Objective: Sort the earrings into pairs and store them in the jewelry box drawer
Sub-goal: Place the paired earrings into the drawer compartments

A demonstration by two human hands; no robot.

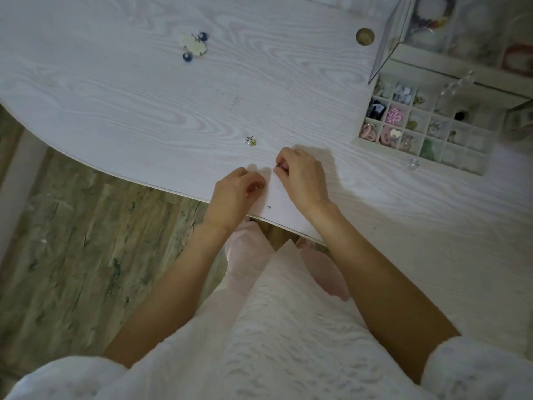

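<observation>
My right hand (301,176) hovers over the white table's near edge, its curled fingers pinching a small metal earring (279,166). Just left of it, my left hand (235,192) is curled too, and something tiny shows at its fingertips. A small pearl-and-yellow stud pair (250,141) lies on the table just beyond my hands. Farther away lie cream cloud-shaped earrings with blue beads (193,45). The jewelry box's pulled-out drawer (372,144) stands at the right, its small compartments holding several earrings.
The clear jewelry box (403,33) stands at the back right above the drawer. A round brass-coloured knob (364,36) sits on the table (129,96) near it. The drawer's crystal handle (413,164) points toward me. Wooden floor lies left of the table edge.
</observation>
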